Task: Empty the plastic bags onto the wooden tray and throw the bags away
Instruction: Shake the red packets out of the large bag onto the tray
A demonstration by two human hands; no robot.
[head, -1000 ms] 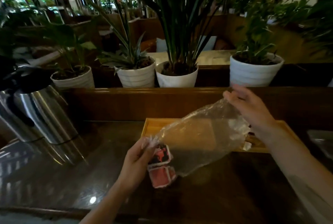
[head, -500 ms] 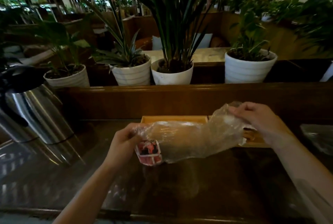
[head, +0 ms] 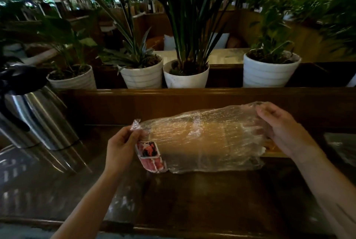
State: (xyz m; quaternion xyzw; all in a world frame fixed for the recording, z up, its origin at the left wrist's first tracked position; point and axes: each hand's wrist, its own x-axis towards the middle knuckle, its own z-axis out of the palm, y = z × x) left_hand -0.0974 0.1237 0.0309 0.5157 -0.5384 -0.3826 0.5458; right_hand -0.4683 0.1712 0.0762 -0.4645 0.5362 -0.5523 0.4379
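Since the earlier frame we have raised and stretched the plastic bag level above the wooden tray. Our left hand pinches its knotted corner beside a red packet; our right hand, fingers loosely curled, grips the other end.

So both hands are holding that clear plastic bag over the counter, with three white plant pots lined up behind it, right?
Nearly. The head view shows four white plant pots, not three. The rest holds: the left hand and right hand grip opposite ends of the clear plastic bag over the counter.
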